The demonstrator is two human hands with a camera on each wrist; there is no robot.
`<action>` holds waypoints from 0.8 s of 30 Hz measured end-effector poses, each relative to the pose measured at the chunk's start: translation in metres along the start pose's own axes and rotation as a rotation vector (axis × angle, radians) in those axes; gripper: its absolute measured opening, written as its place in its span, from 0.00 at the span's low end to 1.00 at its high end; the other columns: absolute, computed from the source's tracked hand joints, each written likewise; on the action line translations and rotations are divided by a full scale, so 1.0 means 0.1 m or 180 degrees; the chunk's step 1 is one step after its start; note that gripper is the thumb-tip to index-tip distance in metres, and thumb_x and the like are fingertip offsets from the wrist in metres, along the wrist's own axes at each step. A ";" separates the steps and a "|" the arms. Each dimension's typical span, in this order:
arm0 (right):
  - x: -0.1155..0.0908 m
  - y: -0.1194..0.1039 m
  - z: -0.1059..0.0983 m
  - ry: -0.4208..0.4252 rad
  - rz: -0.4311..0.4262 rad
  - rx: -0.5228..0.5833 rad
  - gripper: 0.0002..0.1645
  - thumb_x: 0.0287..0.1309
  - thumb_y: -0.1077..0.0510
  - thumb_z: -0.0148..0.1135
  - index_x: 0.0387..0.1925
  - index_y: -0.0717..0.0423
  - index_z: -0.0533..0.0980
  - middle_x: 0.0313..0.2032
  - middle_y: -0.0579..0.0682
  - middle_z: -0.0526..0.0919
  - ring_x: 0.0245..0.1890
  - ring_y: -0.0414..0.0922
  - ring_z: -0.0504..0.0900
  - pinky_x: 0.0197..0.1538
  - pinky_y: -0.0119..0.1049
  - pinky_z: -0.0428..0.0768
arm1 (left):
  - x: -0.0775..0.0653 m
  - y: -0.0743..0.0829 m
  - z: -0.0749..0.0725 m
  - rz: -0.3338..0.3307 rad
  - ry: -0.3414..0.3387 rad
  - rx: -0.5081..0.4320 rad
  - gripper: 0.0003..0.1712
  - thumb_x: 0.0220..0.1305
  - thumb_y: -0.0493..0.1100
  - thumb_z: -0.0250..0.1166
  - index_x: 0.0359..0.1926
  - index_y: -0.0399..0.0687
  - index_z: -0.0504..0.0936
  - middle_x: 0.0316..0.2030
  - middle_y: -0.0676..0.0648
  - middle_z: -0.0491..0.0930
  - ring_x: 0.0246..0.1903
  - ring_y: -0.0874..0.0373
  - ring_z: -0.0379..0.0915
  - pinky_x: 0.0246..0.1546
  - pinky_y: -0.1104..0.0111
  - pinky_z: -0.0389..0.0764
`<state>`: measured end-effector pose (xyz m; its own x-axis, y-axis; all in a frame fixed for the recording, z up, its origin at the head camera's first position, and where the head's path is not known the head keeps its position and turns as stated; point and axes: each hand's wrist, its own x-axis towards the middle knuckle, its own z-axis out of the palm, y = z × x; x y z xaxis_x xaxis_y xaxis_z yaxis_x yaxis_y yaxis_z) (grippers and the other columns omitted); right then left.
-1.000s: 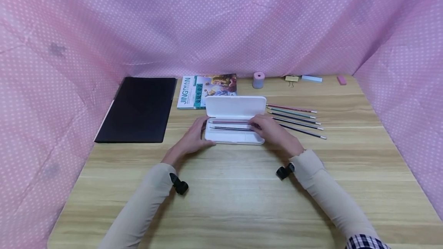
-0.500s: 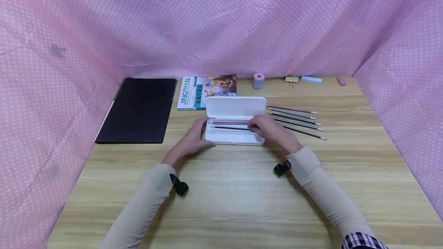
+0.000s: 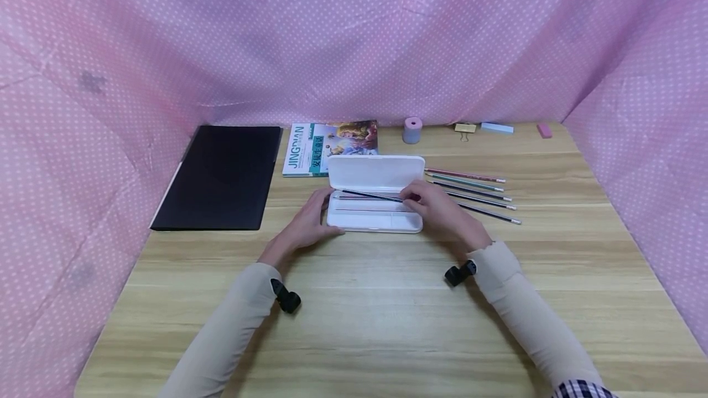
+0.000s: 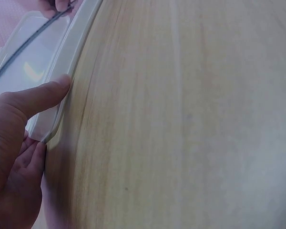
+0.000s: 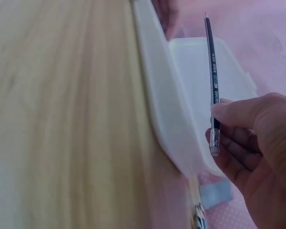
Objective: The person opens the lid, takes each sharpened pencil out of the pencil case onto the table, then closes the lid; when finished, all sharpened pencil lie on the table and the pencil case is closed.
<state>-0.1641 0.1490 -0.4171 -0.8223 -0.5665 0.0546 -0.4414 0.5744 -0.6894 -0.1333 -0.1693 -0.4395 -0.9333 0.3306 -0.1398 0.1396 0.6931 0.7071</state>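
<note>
Bracing the open white pencil case [image 3: 359, 229] at its left end, the left hand [image 3: 303, 225] curls thumb and fingers round it, we judge to stop it sliding on the surface [image 3: 359, 318]. The right hand [image 3: 437, 209] pinches a dark pencil [image 5: 212, 69] near its eraser end, slanted above the case with the sharpened tip free. Five more pencils [image 3: 470, 191] lie fanned just to the right, within what we judge easy reach.

We record "JINGDIAN" on the white band [image 3: 296, 147] and "安徒生童话" on the teal strip [image 3: 318, 155] of the rectangular illustrated paper book [image 3: 351, 140], while pale lettering on the slim black pencil [image 5: 213, 71] is illegible.
</note>
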 end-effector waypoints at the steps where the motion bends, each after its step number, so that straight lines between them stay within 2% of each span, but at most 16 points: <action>1: -0.02 0.00 -0.02 0.0048 0.0010 0.0033 0.09 0.63 0.56 0.54 0.43 0.47 0.78 0.40 0.39 0.76 0.40 0.38 0.74 0.45 0.35 0.77 | 0.00 0.00 0.00 0.0002 0.0002 0.0001 0.56 0.46 0.58 0.71 0.69 0.56 0.47 0.66 0.52 0.52 0.63 0.58 0.53 0.65 0.62 0.59; 6: -0.13 0.03 -0.14 0.0250 0.0004 0.0167 0.10 0.62 0.59 0.55 0.43 0.48 0.78 0.43 0.44 0.79 0.42 0.41 0.75 0.45 0.39 0.77 | 0.00 0.00 0.01 0.0015 0.0014 -0.0003 0.55 0.46 0.57 0.71 0.69 0.56 0.48 0.66 0.52 0.52 0.63 0.59 0.54 0.65 0.63 0.59; 9: -0.24 0.08 -0.22 0.0387 -0.0019 0.0120 0.10 0.61 0.59 0.56 0.43 0.48 0.78 0.44 0.45 0.79 0.44 0.41 0.75 0.48 0.41 0.76 | -0.01 0.00 0.01 0.0040 0.0018 -0.0020 0.55 0.46 0.56 0.72 0.69 0.56 0.48 0.65 0.52 0.52 0.63 0.58 0.54 0.65 0.63 0.59; 12: -0.35 0.15 -0.32 0.0536 -0.0063 0.0002 0.09 0.61 0.59 0.57 0.42 0.49 0.79 0.42 0.45 0.80 0.43 0.41 0.75 0.46 0.41 0.77 | -0.01 0.00 0.01 0.0053 0.0021 -0.0026 0.55 0.47 0.56 0.72 0.69 0.56 0.48 0.66 0.52 0.52 0.63 0.58 0.53 0.65 0.63 0.59; 18: -0.61 0.34 -0.51 0.0831 -0.0094 -0.0161 0.08 0.57 0.63 0.60 0.39 0.53 0.80 0.38 0.48 0.82 0.36 0.40 0.76 0.38 0.27 0.76 | -0.01 0.00 0.01 0.0028 0.0026 0.0009 0.55 0.46 0.57 0.71 0.69 0.56 0.48 0.66 0.52 0.52 0.63 0.58 0.53 0.65 0.63 0.59; 24: -0.94 0.53 -0.69 0.1000 0.0134 -0.0262 0.08 0.56 0.66 0.61 0.38 0.56 0.80 0.38 0.51 0.82 0.36 0.31 0.74 0.38 0.17 0.72 | 0.00 0.01 0.01 0.0002 0.0007 0.0037 0.55 0.46 0.57 0.71 0.69 0.55 0.47 0.66 0.51 0.52 0.64 0.58 0.53 0.65 0.63 0.59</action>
<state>-0.1347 0.2733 -0.4088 -0.9054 -0.3384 0.2564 -0.4217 0.6464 -0.6359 -0.1327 -0.1679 -0.4396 -0.9339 0.3297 -0.1380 0.1440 0.7004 0.6991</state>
